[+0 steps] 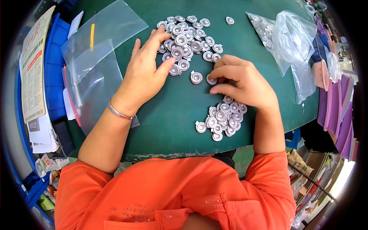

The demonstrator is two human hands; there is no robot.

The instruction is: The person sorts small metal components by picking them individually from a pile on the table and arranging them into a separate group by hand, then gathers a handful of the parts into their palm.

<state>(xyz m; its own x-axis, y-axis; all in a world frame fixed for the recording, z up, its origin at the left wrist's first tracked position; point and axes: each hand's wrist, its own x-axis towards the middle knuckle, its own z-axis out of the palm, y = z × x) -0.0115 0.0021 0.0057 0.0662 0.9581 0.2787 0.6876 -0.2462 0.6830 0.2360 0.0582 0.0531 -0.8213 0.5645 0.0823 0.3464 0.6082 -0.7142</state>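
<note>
A large pile of small round silver metal parts (180,40), each with a dished centre and a small side tab, lies on the green table. My left hand (147,71) rests along the pile's left side, fingers spread, fingertips touching its edge. Thumb and fingers of my right hand (241,78) are closed around one round metal part (211,79), partly hidden by the fingers. Just left of it sits a single loose part (196,78). Below the right hand is a smaller heap of the same parts (226,117).
Clear plastic bags (90,65) lie at left with a yellow pen-like stick (92,35). A bag of similar parts (264,30) and a crumpled bag (295,38) are at right. One stray part (229,20) lies far back. Blue bins (55,69) border the left.
</note>
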